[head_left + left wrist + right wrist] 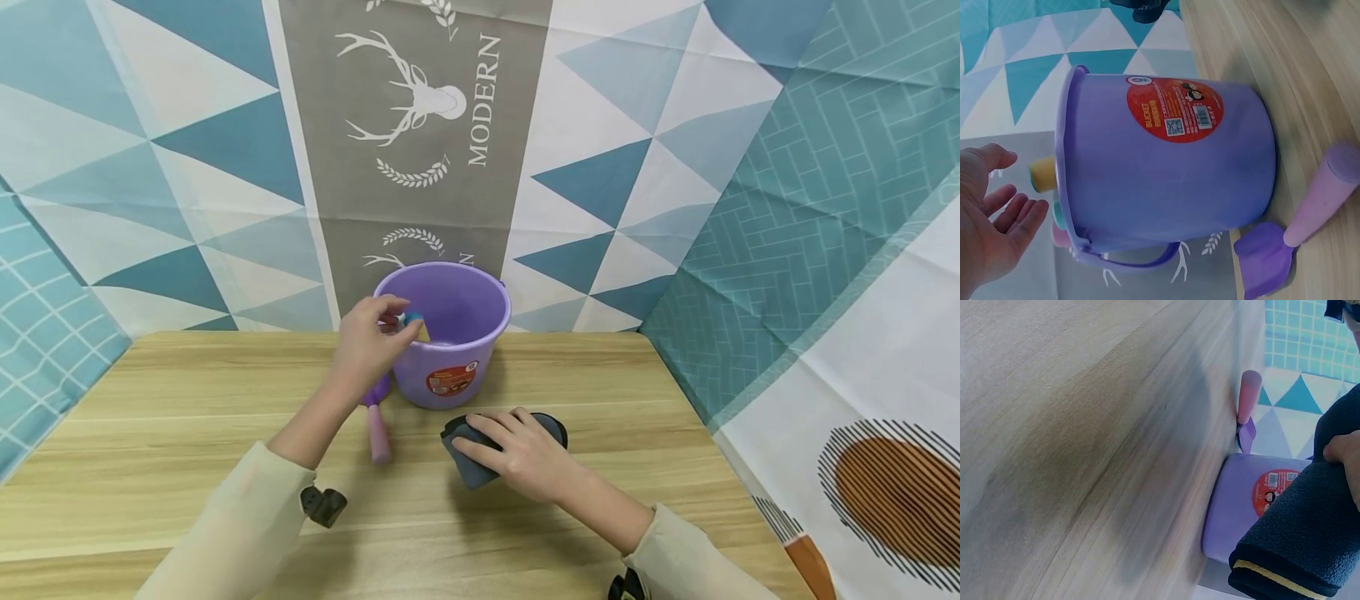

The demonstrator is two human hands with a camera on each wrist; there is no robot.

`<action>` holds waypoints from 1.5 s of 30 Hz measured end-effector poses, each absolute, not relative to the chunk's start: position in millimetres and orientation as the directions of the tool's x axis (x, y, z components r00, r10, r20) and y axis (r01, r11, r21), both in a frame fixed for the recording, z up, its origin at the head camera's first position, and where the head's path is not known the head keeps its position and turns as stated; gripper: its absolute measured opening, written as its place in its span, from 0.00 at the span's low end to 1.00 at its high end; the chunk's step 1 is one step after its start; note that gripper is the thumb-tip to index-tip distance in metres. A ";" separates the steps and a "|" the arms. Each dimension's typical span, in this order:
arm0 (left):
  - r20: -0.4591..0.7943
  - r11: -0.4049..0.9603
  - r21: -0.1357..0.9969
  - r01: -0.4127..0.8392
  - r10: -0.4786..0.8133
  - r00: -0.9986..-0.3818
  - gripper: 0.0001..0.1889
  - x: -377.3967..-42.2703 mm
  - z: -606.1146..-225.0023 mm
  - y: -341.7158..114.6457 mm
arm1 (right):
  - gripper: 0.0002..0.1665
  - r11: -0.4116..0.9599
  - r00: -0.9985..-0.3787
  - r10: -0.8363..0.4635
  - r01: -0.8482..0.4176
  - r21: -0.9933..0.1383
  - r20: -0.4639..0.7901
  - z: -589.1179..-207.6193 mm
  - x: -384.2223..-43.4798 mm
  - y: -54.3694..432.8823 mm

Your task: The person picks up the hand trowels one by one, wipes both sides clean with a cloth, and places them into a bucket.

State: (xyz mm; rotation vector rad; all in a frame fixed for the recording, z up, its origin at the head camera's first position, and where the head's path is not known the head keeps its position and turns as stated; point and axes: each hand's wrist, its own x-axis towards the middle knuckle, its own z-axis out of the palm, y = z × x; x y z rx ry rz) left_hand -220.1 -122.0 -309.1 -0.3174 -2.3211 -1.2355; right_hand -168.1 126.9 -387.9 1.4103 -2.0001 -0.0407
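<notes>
A purple bucket with a red label stands at the back of the table. My left hand is at its left rim, fingers loosely bent. In the left wrist view, a gap separates that hand from a yellow cylindrical end poking above the rim; teal and pink ends show beside it. What these belong to is hidden in the bucket. My right hand grips a folded dark blue-grey towel with a yellow stripe, held in front of the bucket.
A toy shovel with a purple blade and a pink handle is beside the bucket's left side. Patterned cloth walls rise behind the wooden table and at both sides.
</notes>
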 end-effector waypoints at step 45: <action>0.004 0.654 0.753 -0.076 -0.121 -0.993 0.34 -179.9 -414.2 -169.1 | 0.25 0.399 -0.176 -0.844 -0.837 0.375 0.506 -386.1 -167.5 125.9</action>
